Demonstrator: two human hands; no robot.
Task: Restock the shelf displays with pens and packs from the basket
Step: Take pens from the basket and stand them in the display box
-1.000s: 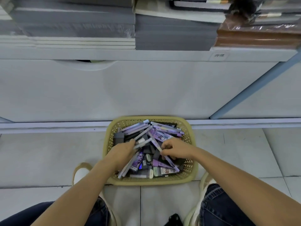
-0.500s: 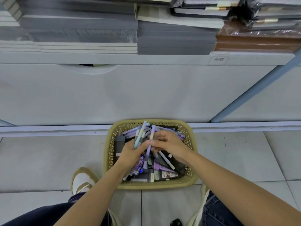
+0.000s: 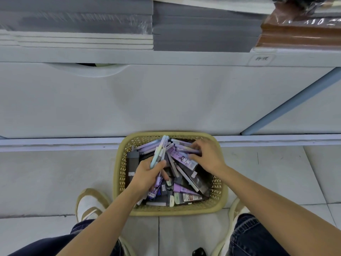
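My left hand (image 3: 149, 175) is clamped round a bunch of pens (image 3: 160, 151), held together above the floor basket (image 3: 120, 169) so none slip — my right hand (image 3: 207, 158) curls over the purple packs (image 3: 183, 159) at its far side, though whether it grips one I cannot tell.

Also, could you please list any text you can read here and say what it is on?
"物理", handwritten, probably: tag on the shelf edge.
Print on the grey pack in the basket: too blurred.
Print on the purple packs at the right hand: too small.
Print on the pens in the left hand: too small.
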